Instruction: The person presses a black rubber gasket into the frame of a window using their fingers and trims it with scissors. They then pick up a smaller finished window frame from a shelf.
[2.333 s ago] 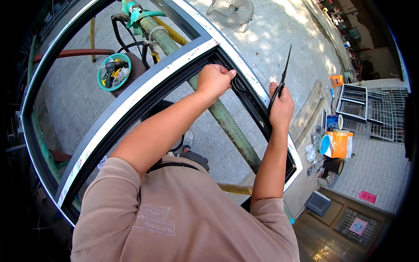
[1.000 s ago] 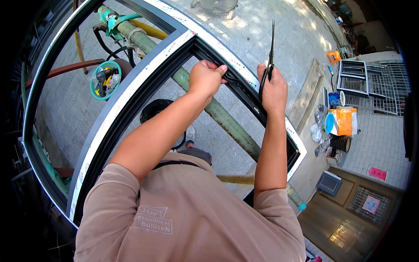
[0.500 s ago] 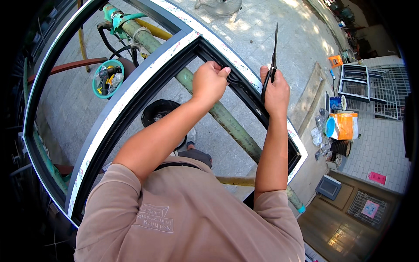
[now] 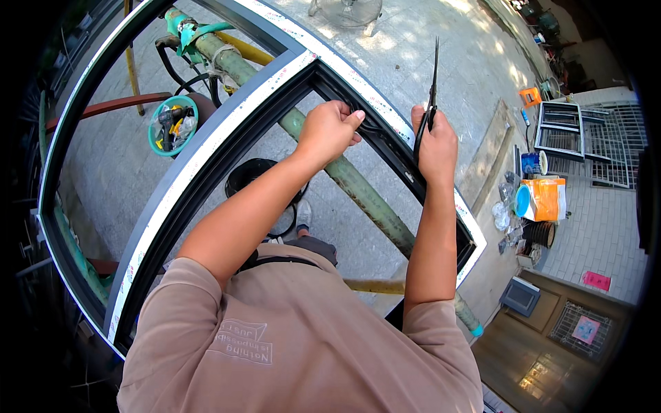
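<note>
A large window frame [image 4: 153, 213] with white printed film and black inner channels lies in front of me, propped on a green pipe [image 4: 372, 206]. At its far bar, my left hand [image 4: 329, 132] pinches a black rubber strip [image 4: 372, 129] between thumb and fingers. Part of the strip bulges out of the bar's inner groove beside my fingertips. My right hand [image 4: 437, 149] is wrapped round the handles of black scissors [image 4: 432, 93], just outside the same bar. The scissor blades point up and away from me and look closed.
A teal bucket [image 4: 153, 131] with a power drill stands on the paved floor to the left. A black tub [image 4: 237, 176] sits below the frame. A fan [image 4: 349, 11] is at the far side. Smaller frames [image 4: 559, 127], an orange bag [image 4: 549, 196] and other items line the right.
My left hand has shifted very slightly down and its fingers have turned a little on the strip. A shoe shows more below the frame. My right hand and the scissors have hardly moved.
</note>
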{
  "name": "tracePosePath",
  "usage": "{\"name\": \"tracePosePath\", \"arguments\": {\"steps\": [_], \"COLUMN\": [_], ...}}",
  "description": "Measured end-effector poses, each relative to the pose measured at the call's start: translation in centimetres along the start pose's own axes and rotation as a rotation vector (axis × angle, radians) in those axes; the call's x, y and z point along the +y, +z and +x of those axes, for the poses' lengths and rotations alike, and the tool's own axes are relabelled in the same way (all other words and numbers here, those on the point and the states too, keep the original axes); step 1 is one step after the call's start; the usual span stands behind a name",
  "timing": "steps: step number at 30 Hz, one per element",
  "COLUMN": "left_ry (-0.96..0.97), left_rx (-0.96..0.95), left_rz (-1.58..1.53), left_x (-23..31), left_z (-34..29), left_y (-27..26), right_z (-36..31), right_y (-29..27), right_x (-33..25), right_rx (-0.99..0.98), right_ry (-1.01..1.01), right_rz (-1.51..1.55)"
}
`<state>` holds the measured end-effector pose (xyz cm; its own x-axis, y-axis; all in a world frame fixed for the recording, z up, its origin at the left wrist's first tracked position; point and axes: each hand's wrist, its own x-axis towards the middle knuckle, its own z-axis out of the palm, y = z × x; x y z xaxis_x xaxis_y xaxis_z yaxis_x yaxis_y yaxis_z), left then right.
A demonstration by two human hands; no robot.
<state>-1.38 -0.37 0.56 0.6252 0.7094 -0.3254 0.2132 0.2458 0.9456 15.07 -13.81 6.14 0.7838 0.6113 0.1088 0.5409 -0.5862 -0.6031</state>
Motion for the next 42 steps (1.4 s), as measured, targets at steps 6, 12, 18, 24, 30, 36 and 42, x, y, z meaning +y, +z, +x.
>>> {"name": "tracePosePath", "arguments": {"steps": [6, 12, 18, 24, 30, 36, 42], "left_ry": [-0.097, -0.106, 0.064, 0.348, 0.847, 1.11, 1.012], "left_rx": [0.088, 0.097, 0.007, 0.124, 0.236, 0.071, -0.347], "left_rz": [-0.125, -0.252, -0.169, 0.491, 0.737, 1.083, 1.209], "left_x": [1.1, 0.2, -1.2, -0.1, 1.1, 6.8, 7.7], "left_z": [0.8, 0.8, -1.1, -3.1, -2.3, 0.0, 3.6], "left_y": [1.2, 1.3, 0.0, -0.4, -2.8, -4.7, -5.1], "right_z": [-0.1, -0.1, -0.2, -0.2, -0.3, -0.5, -0.5], "right_y": [-0.2, 0.0, -0.1, -0.2, -0.4, -0.7, -0.8], "right_x": [-0.5, 0.0, -0.2, 0.1, 0.0, -0.2, 0.0], "right_rx": [-0.014, -0.003, 0.017, 0.03, 0.011, 0.012, 0.091], "right_ry": [0.032, 0.001, -0.007, -0.002, 0.006, 0.041, 0.052], "right_rz": [-0.034, -0.018, -0.049, -0.057, -0.029, -0.002, 0.015]}}
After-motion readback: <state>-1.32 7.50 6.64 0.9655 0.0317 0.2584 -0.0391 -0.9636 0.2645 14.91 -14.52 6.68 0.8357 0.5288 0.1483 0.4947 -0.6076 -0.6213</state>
